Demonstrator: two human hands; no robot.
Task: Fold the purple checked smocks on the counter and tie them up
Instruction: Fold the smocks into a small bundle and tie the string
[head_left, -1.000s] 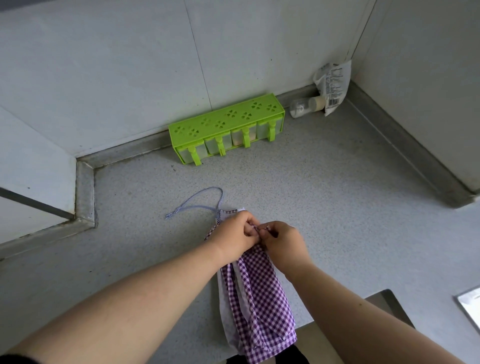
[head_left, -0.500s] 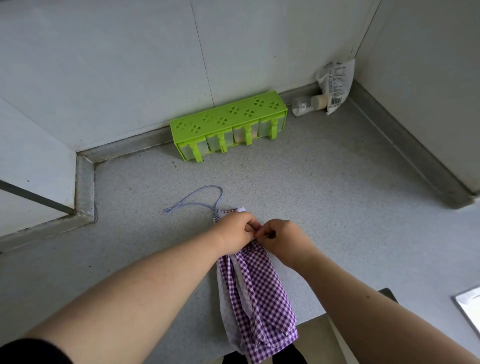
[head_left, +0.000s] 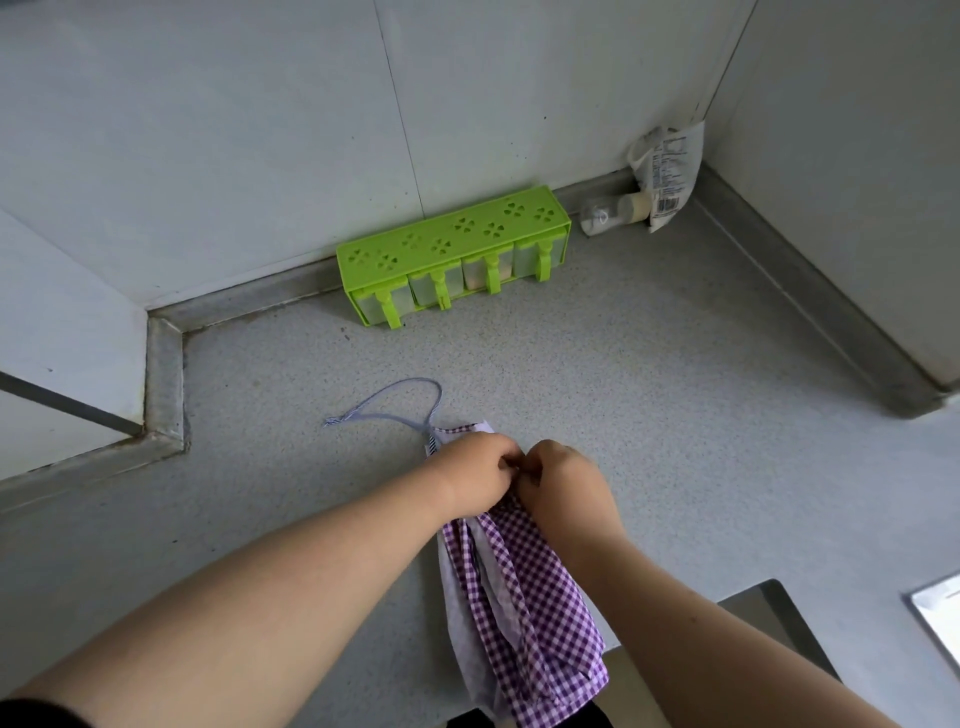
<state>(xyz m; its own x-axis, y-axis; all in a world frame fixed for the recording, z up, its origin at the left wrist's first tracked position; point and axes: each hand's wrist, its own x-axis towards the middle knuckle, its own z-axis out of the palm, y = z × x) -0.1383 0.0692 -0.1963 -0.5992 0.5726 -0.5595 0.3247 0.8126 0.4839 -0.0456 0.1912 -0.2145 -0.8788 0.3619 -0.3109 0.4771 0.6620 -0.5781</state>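
Pinching at centre frame: left hand (head_left: 475, 480) and right hand (head_left: 563, 486), knuckles touching, fingers curled on the far end of the purple checked smock (head_left: 524, 597); what exactly lies between the fingertips hidden. Smock folded into a narrow bundle, running from the hands to the lower edge of the frame, near end hanging over the tabletop (head_left: 649, 415) edge. Pale tie cord (head_left: 387, 408) looped loose above left of the hands. Green spice rack (head_left: 454, 254) upper centre, against the wall. Step judged: tying. Next: drawing the cord round the bundle, knotting.
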